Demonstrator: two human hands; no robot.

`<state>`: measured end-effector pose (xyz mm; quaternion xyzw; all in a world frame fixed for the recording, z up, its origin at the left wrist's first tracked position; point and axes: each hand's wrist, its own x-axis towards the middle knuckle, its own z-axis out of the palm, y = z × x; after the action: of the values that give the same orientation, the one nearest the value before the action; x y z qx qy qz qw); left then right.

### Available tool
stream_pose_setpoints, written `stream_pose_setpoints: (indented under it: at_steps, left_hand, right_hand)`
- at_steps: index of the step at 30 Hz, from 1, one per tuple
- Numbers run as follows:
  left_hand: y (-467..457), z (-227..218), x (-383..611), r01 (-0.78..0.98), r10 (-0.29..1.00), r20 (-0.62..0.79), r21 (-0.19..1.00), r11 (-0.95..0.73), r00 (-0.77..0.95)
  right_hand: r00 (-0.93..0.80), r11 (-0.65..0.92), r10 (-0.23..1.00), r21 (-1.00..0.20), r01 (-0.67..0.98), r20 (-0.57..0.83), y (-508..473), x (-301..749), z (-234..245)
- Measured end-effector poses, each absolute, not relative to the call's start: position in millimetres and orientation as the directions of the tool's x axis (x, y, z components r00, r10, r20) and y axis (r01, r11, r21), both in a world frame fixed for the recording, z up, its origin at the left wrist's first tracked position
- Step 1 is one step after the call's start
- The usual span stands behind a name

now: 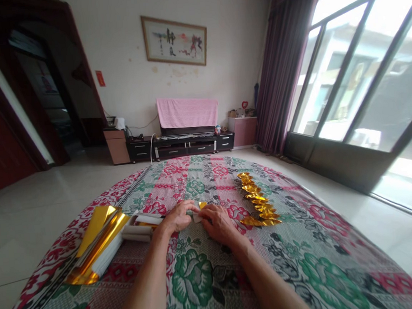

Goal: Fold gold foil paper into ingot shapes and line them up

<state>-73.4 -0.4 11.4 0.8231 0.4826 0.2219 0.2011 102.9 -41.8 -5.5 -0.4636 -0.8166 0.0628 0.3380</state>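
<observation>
My left hand (178,217) and my right hand (216,222) meet over the bed, fingertips pinched on a small piece of gold foil paper (202,204). Its pale back shows between the fingers; the rest is covered by them. Close to my left wrist lie rolled or curled white-backed papers (137,231). Farther left rests a stack of gold foil sheets (100,234), bent over, with white undersides. To the right of my right hand, several folded gold paper pieces (259,201), pointed at the ends, lie in an overlapping row.
A patterned red, green and grey cloth (192,274) covers the broad rounded surface under my hands. Beyond it stands a low black cabinet (184,148) with a pink towel (187,111) draped over something above it. Tall windows (357,76) and a purple curtain (284,62) are on the right.
</observation>
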Motion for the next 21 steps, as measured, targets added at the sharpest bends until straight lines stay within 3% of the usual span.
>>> stream_pose_setpoints:
  at_steps: [7,14,21]
  left_hand:
    - [-2.5,14.9,-75.4,0.686,0.867,0.134,0.558,-0.466,0.480]
    - [0.7,9.9,-72.9,0.651,0.867,0.226,0.584,-0.485,0.444]
    - [-2.0,14.0,-72.9,0.652,0.863,0.199,0.582,-0.486,0.465]
  right_hand:
    - [-0.323,0.543,0.811,-0.423,0.726,0.488,-42.4,101.5,-5.0]
    - [-0.314,0.547,0.812,-0.454,0.703,0.492,-41.0,102.9,-2.5]
    - [-0.279,0.530,0.827,-0.511,0.677,0.489,-34.6,104.6,-2.3]
